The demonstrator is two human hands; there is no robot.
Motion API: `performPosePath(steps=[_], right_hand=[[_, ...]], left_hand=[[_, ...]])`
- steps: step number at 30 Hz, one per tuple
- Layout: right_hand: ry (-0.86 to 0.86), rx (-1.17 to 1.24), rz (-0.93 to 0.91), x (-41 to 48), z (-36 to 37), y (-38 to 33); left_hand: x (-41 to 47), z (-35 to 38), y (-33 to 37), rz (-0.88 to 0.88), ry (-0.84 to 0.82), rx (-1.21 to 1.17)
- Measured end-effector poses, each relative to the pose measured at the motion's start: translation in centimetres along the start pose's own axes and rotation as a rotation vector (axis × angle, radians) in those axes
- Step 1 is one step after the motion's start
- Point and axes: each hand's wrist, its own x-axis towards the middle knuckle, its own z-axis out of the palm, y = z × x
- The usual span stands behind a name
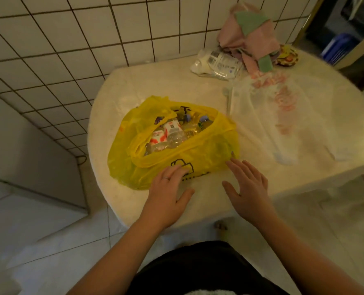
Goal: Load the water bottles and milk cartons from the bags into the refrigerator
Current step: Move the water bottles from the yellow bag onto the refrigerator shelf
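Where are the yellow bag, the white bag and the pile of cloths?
yellow bag (208, 150): head view, near side wall.
white bag (283, 116): head view, flat middle.
pile of cloths (255, 39): head view, pink cloth on top.

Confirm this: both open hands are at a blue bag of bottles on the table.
Not blue: the head view shows the bag is yellow. The rest holds: left hand and right hand are open at it, with bottles inside, on the table.

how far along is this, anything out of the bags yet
Possibly done: the white bag lies flat, looking emptied. In hand: nothing gripped; the left hand rests open on the yellow bag, the right hand open beside it. Left: water bottles and a milk carton sit in that bag.
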Motion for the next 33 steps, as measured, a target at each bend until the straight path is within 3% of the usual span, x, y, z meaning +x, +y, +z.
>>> performPosePath(steps=[4, 19, 23, 29, 33], right_hand=[[-0.025, 0.015, -0.100, 5.4, -1.0, 1.9], [-0.591, -0.392, -0.680, 22.9, 0.3, 3.4], [-0.495, -0.284, -0.761, 23.1, 0.7, 4.8], [-0.254, -0.135, -0.865, 20.6, -0.1, 8.8], [-0.333, -0.155, -0.783, 18.3, 0.1, 11.0]], left_hand=[[2.8, 1.1, 1.5, -0.061, 0.088, 0.056], [10.9, 5.0, 5.8, -0.578, 0.163, 0.380], [11.5, 4.7, 6.0, -0.572, 0.130, 0.419], [9.5, 5.7, 7.1, -0.470, 0.060, 0.289], [7.8, 7.6, 6.9, -0.496, -0.015, 0.226]])
